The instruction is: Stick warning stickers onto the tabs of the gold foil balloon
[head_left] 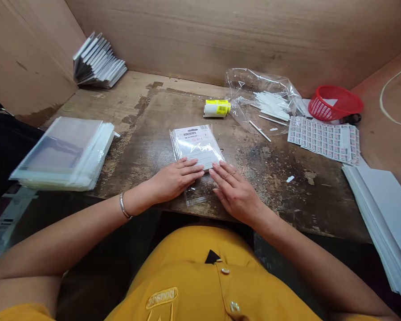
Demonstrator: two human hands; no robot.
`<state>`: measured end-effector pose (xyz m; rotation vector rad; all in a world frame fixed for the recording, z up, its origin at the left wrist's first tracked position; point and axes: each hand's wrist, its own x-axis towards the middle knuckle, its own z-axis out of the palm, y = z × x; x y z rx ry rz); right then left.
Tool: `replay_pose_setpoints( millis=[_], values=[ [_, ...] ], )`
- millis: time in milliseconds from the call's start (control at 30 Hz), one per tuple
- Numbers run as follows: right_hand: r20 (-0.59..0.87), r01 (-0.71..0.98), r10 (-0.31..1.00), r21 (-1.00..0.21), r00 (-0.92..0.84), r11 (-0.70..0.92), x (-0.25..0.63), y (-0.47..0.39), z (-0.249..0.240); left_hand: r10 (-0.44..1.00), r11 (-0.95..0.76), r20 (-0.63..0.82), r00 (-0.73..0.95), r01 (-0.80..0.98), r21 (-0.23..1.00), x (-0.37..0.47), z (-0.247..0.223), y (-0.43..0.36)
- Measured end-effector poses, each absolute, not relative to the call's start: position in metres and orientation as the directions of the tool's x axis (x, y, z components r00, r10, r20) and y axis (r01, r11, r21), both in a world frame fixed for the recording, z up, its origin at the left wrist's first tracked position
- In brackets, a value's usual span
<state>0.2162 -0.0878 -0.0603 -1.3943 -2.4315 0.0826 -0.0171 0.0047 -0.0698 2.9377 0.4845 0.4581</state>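
Observation:
A small stack of clear plastic packets with printed white cards [198,145] lies flat on the worn wooden table in front of me. The top packet has a hang hole at its far end, and its clear flap reaches toward the table's near edge. My left hand [178,178] rests on the near left part of the packet, fingers stretched out flat. On the near right corner lies my right hand [232,187], its fingers also extended. Both hands touch the plastic, and neither is wrapped round anything.
Clear plastic sleeves [63,154] are piled at left. White folded pieces [98,62] stand in the far left corner. Beyond the packets lies a yellow-and-white label roll [217,108]. White sticks [272,104] in a bag, a red basket [336,103], sticker sheets [324,139] and white cards [384,214] occupy the right.

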Motion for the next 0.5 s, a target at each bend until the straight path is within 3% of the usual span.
replay_pose_setpoints(
  millis=[167,333,500],
  values=[
    [0.2,0.805,0.853,-0.285,-0.481,0.521,0.211,-0.092,-0.075,0.334,-0.941,0.197,0.922,0.316,0.118,-0.028,-0.066,-0.004],
    [0.227,0.788,0.836,-0.282,-0.5,0.547,0.213,-0.089,-0.081,0.207,-0.977,0.106,0.973,0.211,-0.028,-0.044,-0.057,-0.007],
    [0.211,0.792,0.821,-0.224,-0.53,0.568,0.234,-0.067,-0.078,0.144,-0.97,0.216,0.966,0.181,-0.161,-0.021,-0.059,-0.003]
  ],
)
